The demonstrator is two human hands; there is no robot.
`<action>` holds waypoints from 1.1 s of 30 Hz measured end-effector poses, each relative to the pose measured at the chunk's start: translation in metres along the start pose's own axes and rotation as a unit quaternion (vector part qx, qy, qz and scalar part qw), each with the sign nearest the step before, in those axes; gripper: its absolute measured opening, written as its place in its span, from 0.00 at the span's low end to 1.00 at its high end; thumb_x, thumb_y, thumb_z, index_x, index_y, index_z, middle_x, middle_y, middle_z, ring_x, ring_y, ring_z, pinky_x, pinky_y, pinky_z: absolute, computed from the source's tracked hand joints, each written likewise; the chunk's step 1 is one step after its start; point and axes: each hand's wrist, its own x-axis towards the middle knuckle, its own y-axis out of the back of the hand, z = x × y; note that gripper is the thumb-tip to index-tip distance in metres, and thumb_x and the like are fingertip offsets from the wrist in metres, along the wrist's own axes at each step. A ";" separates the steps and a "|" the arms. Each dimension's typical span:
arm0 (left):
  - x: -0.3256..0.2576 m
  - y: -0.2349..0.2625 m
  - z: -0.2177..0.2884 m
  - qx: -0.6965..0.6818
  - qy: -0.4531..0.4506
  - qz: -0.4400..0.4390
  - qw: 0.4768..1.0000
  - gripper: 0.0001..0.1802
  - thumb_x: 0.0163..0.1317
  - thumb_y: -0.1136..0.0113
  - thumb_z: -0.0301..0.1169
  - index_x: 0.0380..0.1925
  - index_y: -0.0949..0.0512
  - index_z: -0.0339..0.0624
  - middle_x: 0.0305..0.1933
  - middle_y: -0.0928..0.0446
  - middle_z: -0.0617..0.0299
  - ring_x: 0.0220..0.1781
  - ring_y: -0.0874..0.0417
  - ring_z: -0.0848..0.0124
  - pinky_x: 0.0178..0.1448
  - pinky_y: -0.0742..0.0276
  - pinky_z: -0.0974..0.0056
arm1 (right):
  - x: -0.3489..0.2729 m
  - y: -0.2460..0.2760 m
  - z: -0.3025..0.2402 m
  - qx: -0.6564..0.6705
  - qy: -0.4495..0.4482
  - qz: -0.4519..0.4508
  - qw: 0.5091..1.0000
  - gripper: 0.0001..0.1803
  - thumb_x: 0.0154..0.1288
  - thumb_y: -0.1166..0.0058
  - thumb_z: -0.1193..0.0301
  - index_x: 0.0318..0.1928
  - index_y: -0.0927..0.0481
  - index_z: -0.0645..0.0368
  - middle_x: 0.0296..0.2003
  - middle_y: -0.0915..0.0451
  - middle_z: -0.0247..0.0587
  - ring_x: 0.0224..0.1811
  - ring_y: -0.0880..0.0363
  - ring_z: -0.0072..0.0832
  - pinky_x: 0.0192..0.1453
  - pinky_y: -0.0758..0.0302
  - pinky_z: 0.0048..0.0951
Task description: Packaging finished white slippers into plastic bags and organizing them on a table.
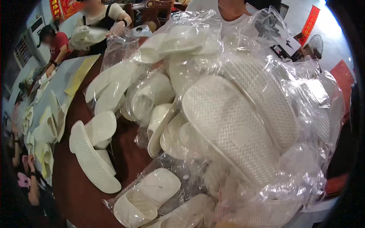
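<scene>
Close before the camera, filling the right half of the view: a pair of white slippers (232, 125) with woven-pattern soles, wrapped in a clear plastic bag (304, 114) and raised above the heap. Probably light and a little springy, foam-like, with soles stiff enough to keep their shape. The bag looks thin, crinkled and slippery, so likely to slide over the slippers under a loose grip. Better to take hold across the middle of both soles together, through the plastic, and not by the loose film at the edge. Own hands not visible, hidden under the bag at the lower edge; impossible to tell whether open or closed.

Below and behind, a pile of more bagged slippers (152, 95). Left of it, two unwrapped slippers (93, 152) lying on the dark reddish-brown bench (80, 197). At the bottom, a bagged pair (146, 197) with uppers showing.

Farther along the bench, yellow and pale sheets (78, 76). Other persons at work at the far left (57, 47) and at the top. Red banners on the walls.
</scene>
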 end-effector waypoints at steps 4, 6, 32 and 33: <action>0.016 0.033 0.050 0.055 0.072 0.037 0.995 0.15 0.57 0.36 0.39 0.38 0.20 0.40 0.36 0.20 0.53 0.40 0.19 0.61 0.44 0.24 0.59 | 0.002 -0.028 -0.017 -0.033 0.007 -0.016 0.999 0.21 0.71 0.53 0.58 0.54 0.22 0.60 0.49 0.20 0.45 0.50 0.24 0.37 0.54 0.27 0.38; 0.030 0.035 0.063 0.072 0.093 0.063 0.991 0.17 0.58 0.37 0.42 0.37 0.20 0.39 0.36 0.19 0.52 0.40 0.18 0.60 0.45 0.24 0.58 | 0.007 -0.037 -0.028 -0.051 0.030 -0.026 0.998 0.21 0.71 0.53 0.58 0.54 0.22 0.60 0.49 0.19 0.45 0.50 0.24 0.37 0.53 0.27 0.38; 0.178 0.043 -0.023 0.277 -0.007 -0.010 0.961 0.25 0.57 0.37 0.50 0.39 0.19 0.35 0.35 0.17 0.45 0.44 0.16 0.49 0.52 0.23 0.48 | 0.042 -0.139 -0.039 -0.189 0.149 -0.047 0.970 0.20 0.71 0.54 0.59 0.52 0.22 0.61 0.46 0.19 0.46 0.46 0.24 0.37 0.50 0.26 0.38; 0.181 0.046 -0.022 0.294 -0.029 -0.006 0.955 0.25 0.57 0.37 0.49 0.39 0.19 0.35 0.36 0.17 0.45 0.44 0.16 0.48 0.52 0.23 0.48 | 0.037 -0.142 -0.044 -0.197 0.146 -0.042 0.969 0.20 0.71 0.54 0.59 0.52 0.22 0.61 0.45 0.19 0.46 0.46 0.24 0.37 0.50 0.26 0.38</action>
